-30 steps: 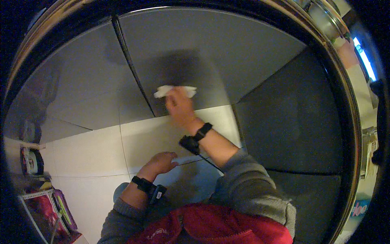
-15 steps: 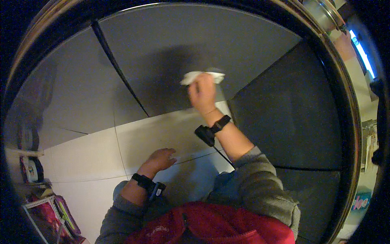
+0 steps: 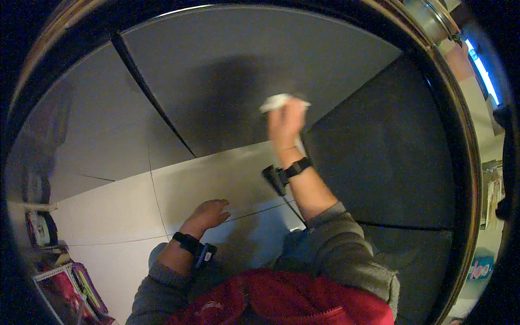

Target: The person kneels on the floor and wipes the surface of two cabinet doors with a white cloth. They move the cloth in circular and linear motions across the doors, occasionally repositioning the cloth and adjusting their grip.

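Right hand (image 3: 286, 123) holds white cloth (image 3: 277, 101) at grey panel (image 3: 336, 59), edge near, room leftward.

Two hands were in the scene, one left hand (image 3: 210, 214) and one right hand (image 3: 287, 122), with one white cloth (image 3: 277, 101) between them. Two black wristbands (image 3: 298, 167) were counted, one per wrist, along with two gray sleeves (image 3: 352, 254), one red garment (image 3: 281, 295) and one thin black cable (image 3: 295, 208). On the far side there were two gray panels (image 3: 346, 65), left and right, parted by one dark gap (image 3: 146, 86); the right side had two dark panels (image 3: 390, 157), one far, one near. Pale floor tiles (image 3: 108, 208) numbered at least four. One white-framed rack (image 3: 54, 272) stood near left, and one metal vessel (image 3: 428, 21) was far right.
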Demonstrator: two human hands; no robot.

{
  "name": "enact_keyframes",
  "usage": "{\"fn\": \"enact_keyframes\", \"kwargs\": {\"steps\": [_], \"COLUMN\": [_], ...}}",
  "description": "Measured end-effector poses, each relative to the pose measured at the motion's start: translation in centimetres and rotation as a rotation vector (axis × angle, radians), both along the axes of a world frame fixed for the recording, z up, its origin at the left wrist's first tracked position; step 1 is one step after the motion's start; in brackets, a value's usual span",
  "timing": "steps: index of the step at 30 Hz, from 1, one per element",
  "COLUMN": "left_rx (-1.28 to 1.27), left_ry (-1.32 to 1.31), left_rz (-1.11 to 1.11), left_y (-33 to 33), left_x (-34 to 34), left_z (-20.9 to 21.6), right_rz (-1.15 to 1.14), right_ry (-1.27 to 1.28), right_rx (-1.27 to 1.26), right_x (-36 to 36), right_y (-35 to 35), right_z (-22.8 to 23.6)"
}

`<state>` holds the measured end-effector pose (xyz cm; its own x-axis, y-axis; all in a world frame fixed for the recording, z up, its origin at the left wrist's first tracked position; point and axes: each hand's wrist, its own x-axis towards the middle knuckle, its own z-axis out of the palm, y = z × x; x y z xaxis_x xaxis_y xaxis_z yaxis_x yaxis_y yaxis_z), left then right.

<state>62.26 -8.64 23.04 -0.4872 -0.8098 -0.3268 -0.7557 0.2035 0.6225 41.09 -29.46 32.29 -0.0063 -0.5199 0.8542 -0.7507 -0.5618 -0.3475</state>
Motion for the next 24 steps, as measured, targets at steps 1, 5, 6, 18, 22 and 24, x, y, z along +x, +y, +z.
{"fn": "enact_keyframes", "kwargs": {"steps": [1,5,6,18,22,24], "left_rx": [0.020,0.002,-0.011,-0.017,-0.063,-0.008], "left_ry": [-0.045,0.024,0.035,0.055,0.053,0.038], "left_rz": [0.011,0.021,0.026,0.066,0.077,0.081], "left_y": [-0.2,-0.2,0.0,2.2,2.1,2.2], "left_x": [-0.4,-1.6,-1.7,-0.1,0.2,0.7], "left_z": [0.0,-0.4,-0.5,2.8,4.7,5.1], "right_rz": [0.148,0.322,0.122,-0.429,-0.400,-0.270], "right_ry": [0.008,0.227,0.239,0.016,-0.275,-0.354], "right_rx": [0.036,0.133,0.040,-0.327,0.090,0.311], "right_x": [1.9,1.9,-0.1,-14.4,-14.7,-13.5], "right_y": [0.6,0.8,0.3,-6.1,-5.2,-3.9], "right_z": [-1.1,-1.6,-0.4,11.2,1.5,-5.1]}}
